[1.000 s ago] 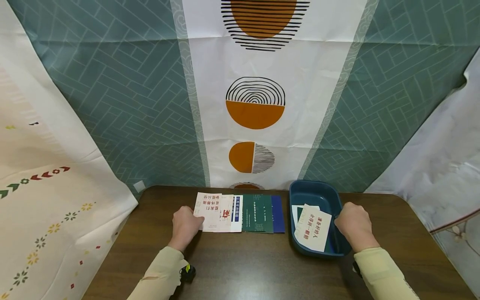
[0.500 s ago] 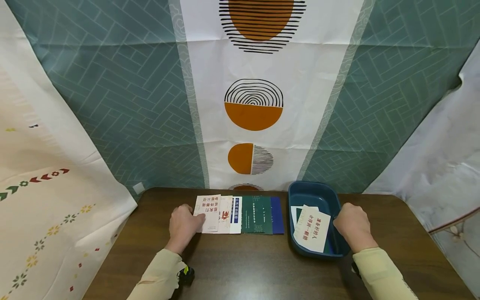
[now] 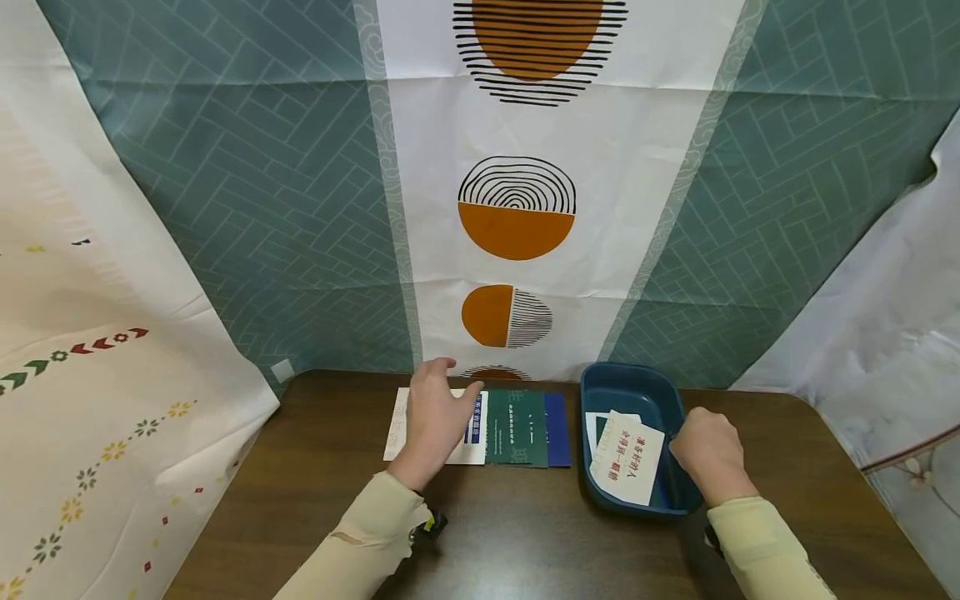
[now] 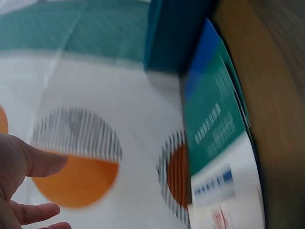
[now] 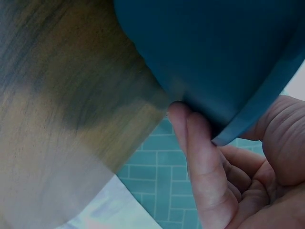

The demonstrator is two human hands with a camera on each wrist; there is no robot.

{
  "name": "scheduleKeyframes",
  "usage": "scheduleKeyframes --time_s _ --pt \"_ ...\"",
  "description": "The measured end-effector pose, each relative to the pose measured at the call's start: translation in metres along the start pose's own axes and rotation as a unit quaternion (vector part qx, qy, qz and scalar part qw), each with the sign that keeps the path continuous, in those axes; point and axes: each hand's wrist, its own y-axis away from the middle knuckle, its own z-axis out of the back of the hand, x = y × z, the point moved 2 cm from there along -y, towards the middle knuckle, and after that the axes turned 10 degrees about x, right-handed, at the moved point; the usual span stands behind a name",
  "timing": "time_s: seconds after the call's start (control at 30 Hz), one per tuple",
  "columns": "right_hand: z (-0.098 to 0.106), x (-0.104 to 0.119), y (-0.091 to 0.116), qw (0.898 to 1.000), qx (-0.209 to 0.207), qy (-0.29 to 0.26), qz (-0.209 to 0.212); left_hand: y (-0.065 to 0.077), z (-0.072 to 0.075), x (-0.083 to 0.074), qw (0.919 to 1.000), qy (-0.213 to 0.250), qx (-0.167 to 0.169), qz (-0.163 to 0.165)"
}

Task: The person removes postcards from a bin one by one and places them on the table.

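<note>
Teal patterned cloth [image 3: 300,208] hung behind glossy brown wooden table [image 3: 517,517]

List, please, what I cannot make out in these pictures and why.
Head view: part of the pale cards, behind the left grip.
Head view: most of the lower cards in the blue bin, under the top card.
Left wrist view: print on the green card, blurred.
Right wrist view: the bin's inside, behind its wall.

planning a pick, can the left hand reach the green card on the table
Likely yes: the left hand is empty and nearby, and the green card lies with its print uncovered.
</note>
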Motion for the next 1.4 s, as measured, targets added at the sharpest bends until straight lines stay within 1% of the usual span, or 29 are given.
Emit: scheduleKeyframes --time_s 0.07,0.17,0.27,0.33,0.53,0.63,0.7,0.77,1.03,1.2,1.27,1.33,1.4 --pt "0.0 0.0 0.0 1.0 0.0 0.003 0.0 0.0 -0.008 -0.015 0.9998 0.008 0.009 -0.018" --pt "0.001 0.0 0.001 1.0 -0.003 0.007 0.004 0.001 -0.021 -0.037 0.9984 0.014 0.034 -0.043" --pt "0.002 0.0 0.001 1.0 -0.005 0.01 0.006 0.005 -0.034 -0.057 0.9961 0.011 0.062 -0.061" --pt "0.001 0.001 0.001 1.0 -0.004 0.01 0.005 0.009 -0.044 -0.069 0.9943 0.005 0.075 -0.075" --pt "0.001 0.001 0.001 1.0 -0.001 0.006 -0.003 0.022 -0.071 -0.095 0.9876 -0.01 0.105 -0.116" --pt "0.002 0.001 0.001 1.0 -0.002 0.006 -0.002 0.029 -0.084 -0.106 0.9837 -0.019 0.127 -0.125" --pt "0.002 0.001 0.002 1.0 -0.003 0.007 0.0 0.034 -0.093 -0.113 0.9809 -0.028 0.146 -0.126" --pt "0.002 0.001 0.002 1.0 -0.004 0.008 0.004 0.039 -0.101 -0.119 0.9782 -0.034 0.163 -0.125" --pt "0.001 0.0 0.001 1.0 -0.003 0.01 0.01 0.057 -0.133 -0.135 0.9669 -0.071 0.204 -0.136" --pt "0.001 -0.001 0.002 1.0 -0.009 0.012 0.014 0.064 -0.152 -0.138 0.956 -0.111 0.236 -0.135" --pt "0.001 0.0 0.002 1.0 -0.006 0.01 0.014 0.067 -0.158 -0.139 0.9527 -0.12 0.246 -0.132" --pt "0.002 0.0 0.003 1.0 -0.003 0.008 0.014 0.067 -0.163 -0.139 0.9504 -0.131 0.252 -0.128" --pt "0.002 0.001 0.004 1.0 0.0 0.006 0.014 0.067 -0.168 -0.139 0.9478 -0.151 0.25 -0.129"
